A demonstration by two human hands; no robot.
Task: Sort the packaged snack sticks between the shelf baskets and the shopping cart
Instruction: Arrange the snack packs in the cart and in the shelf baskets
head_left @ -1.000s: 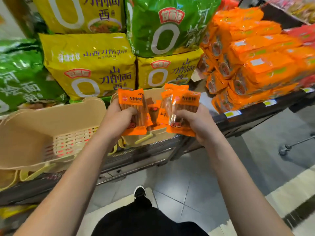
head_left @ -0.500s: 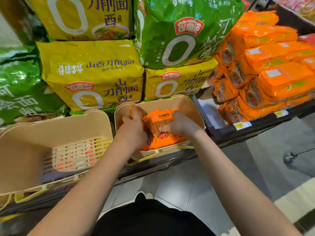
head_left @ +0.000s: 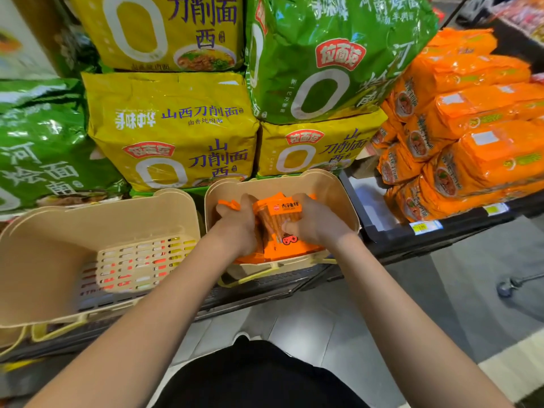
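The lower part of the orange snack packs (head_left: 276, 228) in the right basket (head_left: 332, 189) was hidden behind the left hand (head_left: 235, 228) and the right hand (head_left: 315, 228), and their number could not be counted. The left basket (head_left: 44, 254), at nine o'clock, was blurred and cut off by the frame's edge. The price tag (head_left: 425, 227) at three o'clock was too small to be read.

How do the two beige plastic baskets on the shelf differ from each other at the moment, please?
The right beige plastic basket holds orange snack-stick packets, and both hands, left hand and right hand, are inside it; the left beige plastic basket shows only its slotted bottom. The left one looks wider. Both share the colour and yellow handles.
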